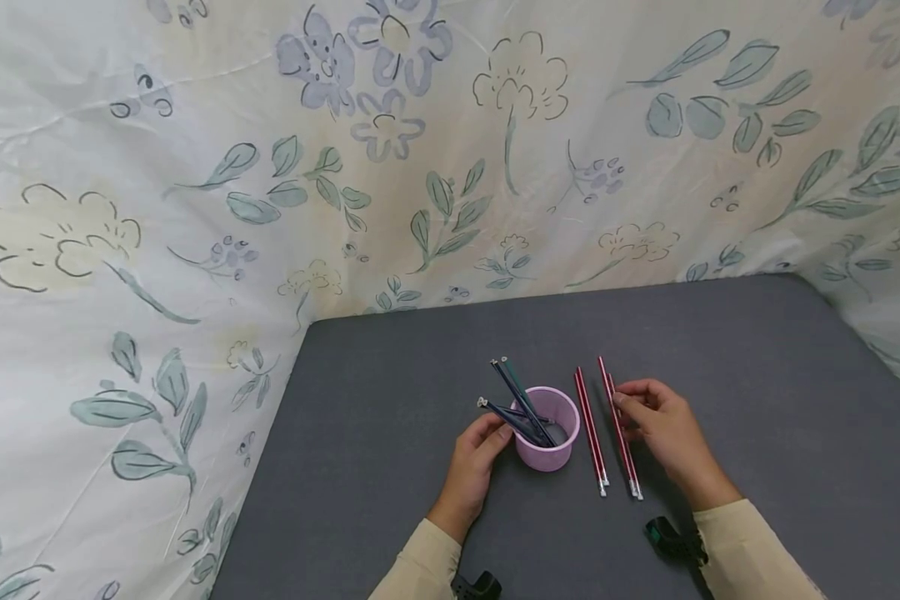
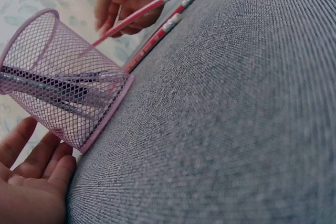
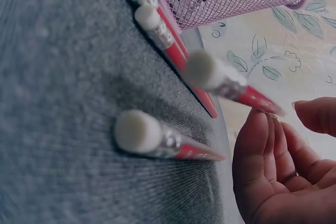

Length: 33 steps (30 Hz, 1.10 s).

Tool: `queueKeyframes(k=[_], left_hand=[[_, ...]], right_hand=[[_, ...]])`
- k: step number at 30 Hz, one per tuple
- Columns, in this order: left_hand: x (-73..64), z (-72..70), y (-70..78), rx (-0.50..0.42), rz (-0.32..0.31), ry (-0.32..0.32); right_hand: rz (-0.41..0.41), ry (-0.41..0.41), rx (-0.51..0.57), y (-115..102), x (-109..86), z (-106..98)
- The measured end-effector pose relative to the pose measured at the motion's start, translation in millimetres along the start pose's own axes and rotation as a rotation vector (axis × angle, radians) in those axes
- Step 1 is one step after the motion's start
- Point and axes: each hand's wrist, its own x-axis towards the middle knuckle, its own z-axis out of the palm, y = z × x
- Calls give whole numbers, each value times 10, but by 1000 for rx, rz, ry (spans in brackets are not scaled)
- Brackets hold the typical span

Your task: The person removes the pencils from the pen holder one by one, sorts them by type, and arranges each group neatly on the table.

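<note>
Nearest, two pale yellow sleeves [image 1: 753,554] were seen over the counter [image 1: 382,400], with a dark device [image 1: 675,542] worn at the right wrist and another, partly cut off by the lower edge, at the left. Beyond the sleeves, the left hand [image 1: 471,467] was placed at the left side of a pink mesh cup [image 1: 543,458]; its fingers [image 2: 16,141] were parted and loosely bent beside the wall, and whether the cup was pressed by them could not be told. By the right hand [image 1: 667,429], a red pencil [image 3: 233,87] with a white eraser was pinched between thumb and fingertips, its eraser end raised off the counter. Another red pencil [image 3: 163,140] was seen lying just beside it. Between the right hand and the cup, two more red pencils [image 1: 590,432] were laid side by side, eraser ends turned toward the near edge. In the upright cup, several dark pencils [image 1: 522,402] were contained, leaning left with their ends projecting past the rim. Farthest off, the counter was backed by a pale cloth [image 1: 390,217], printed with leaves and flowers.
</note>
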Motion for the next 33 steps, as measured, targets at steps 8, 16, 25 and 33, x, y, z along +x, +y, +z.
queueKeyframes(k=[8, 16, 25, 33], left_hand=[[14, -19, 27, 13, -21, -6], [31, -40, 42, 4, -18, -9], [34, -34, 52, 1, -14, -10], [35, -36, 46, 7, -12, -2]], right_hand=[[-31, 10, -53, -40, -26, -4], [-38, 15, -84, -69, -29, 22], [-58, 14, -88, -86, -50, 44], [-97, -39, -4, -82, -89, 152]])
